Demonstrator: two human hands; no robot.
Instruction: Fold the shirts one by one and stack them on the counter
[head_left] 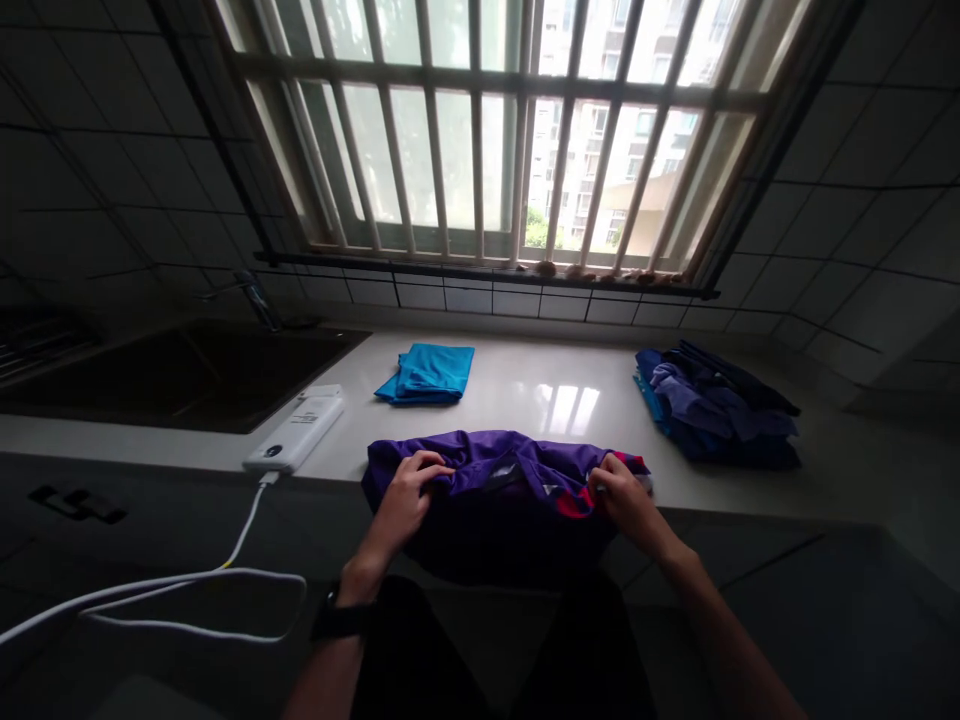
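A purple garment [487, 460] with red and white patches at its right side lies over the front edge of the white counter, its lower part hanging down in shadow. My left hand [410, 490] pinches its upper left part, fingers closed on the fabric. On the right, my right hand [619, 490] grips the cloth beside the red patch. Behind the garment, a folded bright blue cloth [435, 372] rests on the counter. A pile of dark blue and purple clothes [716, 405] sits at the right.
A white power bank [300, 432] with a white cable [247, 525] lies near the counter's [517, 400] front edge at left. Beyond it are a dark sink [180, 370] and a faucet [259, 300]. A barred window [495, 130] rises behind the counter.
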